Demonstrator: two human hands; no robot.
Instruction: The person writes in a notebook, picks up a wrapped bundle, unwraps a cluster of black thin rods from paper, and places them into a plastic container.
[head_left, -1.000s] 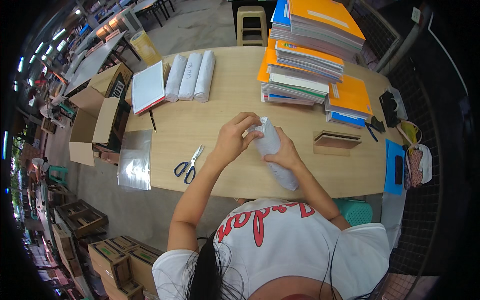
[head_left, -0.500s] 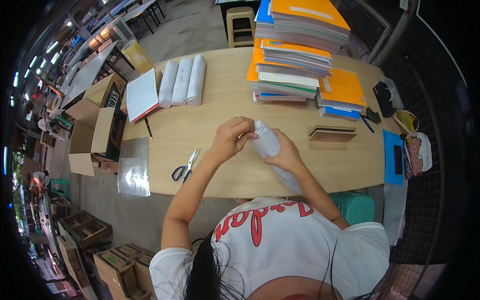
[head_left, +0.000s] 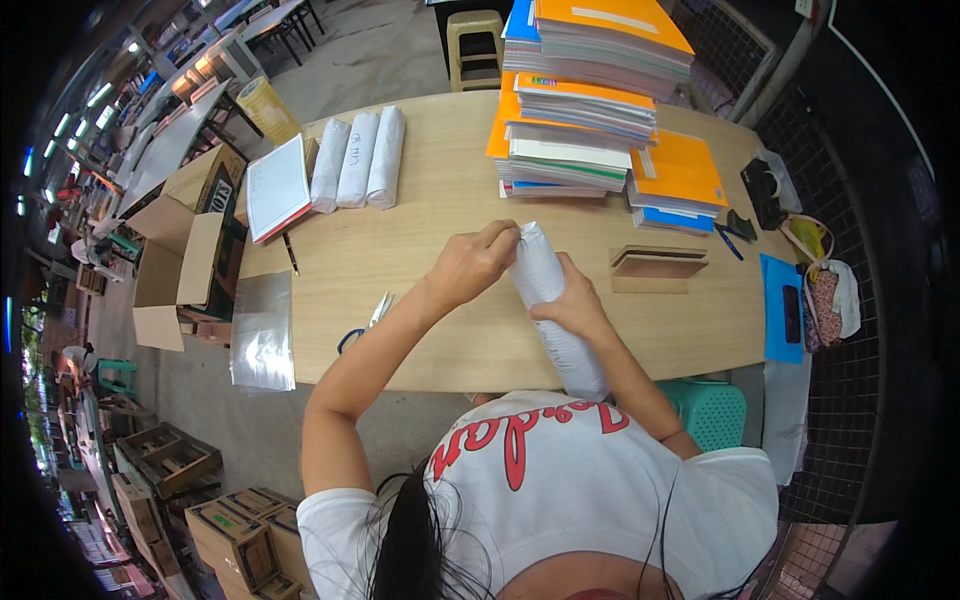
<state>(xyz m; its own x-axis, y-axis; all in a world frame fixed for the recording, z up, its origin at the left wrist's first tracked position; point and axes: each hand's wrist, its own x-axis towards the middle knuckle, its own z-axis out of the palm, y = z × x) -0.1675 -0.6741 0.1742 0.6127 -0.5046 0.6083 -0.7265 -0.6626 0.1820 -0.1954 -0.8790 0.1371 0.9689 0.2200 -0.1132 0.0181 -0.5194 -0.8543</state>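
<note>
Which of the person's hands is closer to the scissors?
Left. The left hand is up and to the right of the scissors; the right hand is farther right, around the white roll.

Scissors (head_left: 379, 309): half behind left forearm (head_left: 380, 345) | books (head_left: 590, 108): top cropped | held roll (head_left: 540, 276): writing seemingly unreadable
</note>
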